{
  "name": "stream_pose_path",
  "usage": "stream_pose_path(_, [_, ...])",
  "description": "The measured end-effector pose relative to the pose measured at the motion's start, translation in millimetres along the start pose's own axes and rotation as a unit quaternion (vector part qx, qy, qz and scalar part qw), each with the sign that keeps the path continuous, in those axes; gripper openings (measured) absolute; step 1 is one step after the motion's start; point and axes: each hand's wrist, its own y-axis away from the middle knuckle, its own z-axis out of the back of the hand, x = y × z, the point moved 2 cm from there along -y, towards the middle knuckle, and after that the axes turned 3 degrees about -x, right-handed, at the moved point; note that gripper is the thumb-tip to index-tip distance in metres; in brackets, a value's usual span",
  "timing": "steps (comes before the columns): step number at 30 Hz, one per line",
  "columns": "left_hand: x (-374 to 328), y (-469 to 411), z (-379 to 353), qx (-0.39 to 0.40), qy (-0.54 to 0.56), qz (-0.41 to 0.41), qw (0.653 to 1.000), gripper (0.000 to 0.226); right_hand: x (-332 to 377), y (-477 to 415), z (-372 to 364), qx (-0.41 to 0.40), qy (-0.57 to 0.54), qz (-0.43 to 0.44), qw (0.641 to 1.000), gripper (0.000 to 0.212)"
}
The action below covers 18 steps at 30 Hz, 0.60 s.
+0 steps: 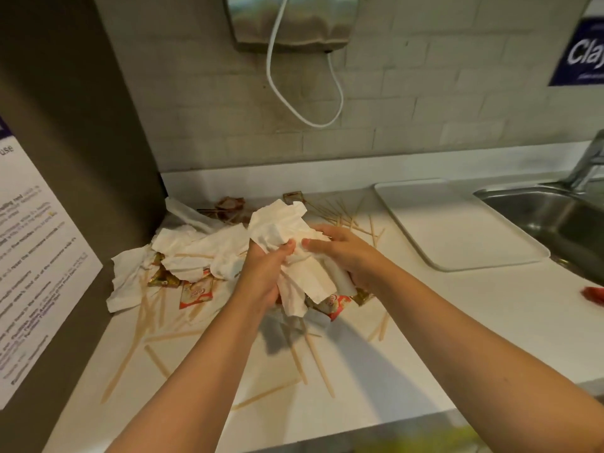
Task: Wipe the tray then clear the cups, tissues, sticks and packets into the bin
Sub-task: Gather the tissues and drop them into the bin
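Holding one tissue wad (277,223) at the centre of the frame, you are gripping it from both sides. Your left hand (261,273) is clenching its lower folds with curled fingers. Your right hand (340,253) is wrapping fingers and thumb round its right side, and the two thumb tips are nearly meeting. Item, red-and-white packet (336,304): it is hanging out beneath the wad, against the underside of your right hand; whether you are grasping it too cannot be told. Item, loose tissues (196,250): these are lying crumpled left of centre on the white counter (510,292), up against the grey panel (81,125) at the left. Item, further packets (195,293): these are lying partly under those tissues. Item, wooden sticks (157,360): these are lying scattered over the counter, both below and behind your hands. Item, tray (457,230): white, it is sitting right of centre, apart from the litter, just beside the steel sink (555,217) at the right edge. Item, white cable (274,76): it is hanging in a loop at upper centre. Item, small red object (593,294): cropped beyond identifying, it is lying at the right edge.
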Motion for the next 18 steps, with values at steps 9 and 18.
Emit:
stream_pose_path(9, [30.8, 32.9, -63.9, 0.051, -0.011, 0.046, 0.998, 0.032, -11.9, 41.0, 65.0, -0.041, -0.009, -0.032, 0.999, 0.032])
stream_pose_path(18, [97.2, 97.3, -165.8, 0.109, -0.028, 0.098, 0.989, 0.035, -43.3, 126.7, 175.7, -0.061, -0.017, -0.065, 0.996, 0.013])
